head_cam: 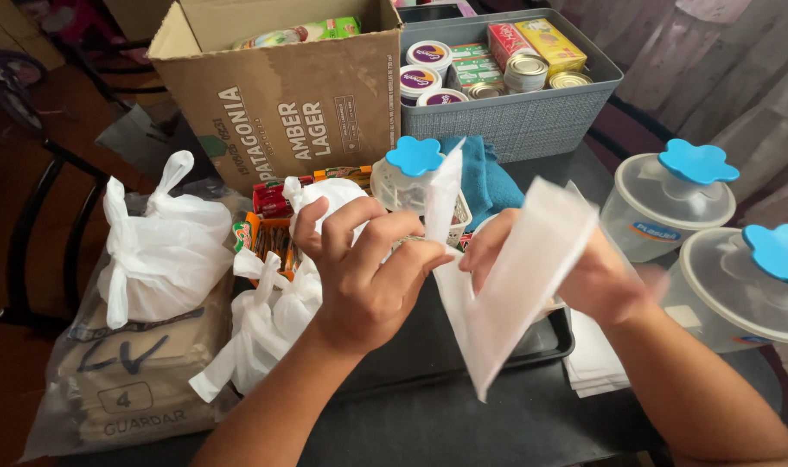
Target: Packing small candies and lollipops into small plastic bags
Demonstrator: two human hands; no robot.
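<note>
Both hands, left hand [363,272] and right hand [575,272], pinch a thin white bag [515,285] between them above the dark tabletop [463,419], hemmed by tied bags [165,246] and lidded tubs [666,207].

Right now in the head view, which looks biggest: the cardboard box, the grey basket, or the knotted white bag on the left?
1. cardboard box
2. grey basket
3. knotted white bag
The bag sits nearer, so its rank is unsure.

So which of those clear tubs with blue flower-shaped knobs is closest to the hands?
The small tub just behind the left hand; the other two sit off to the right.
</note>
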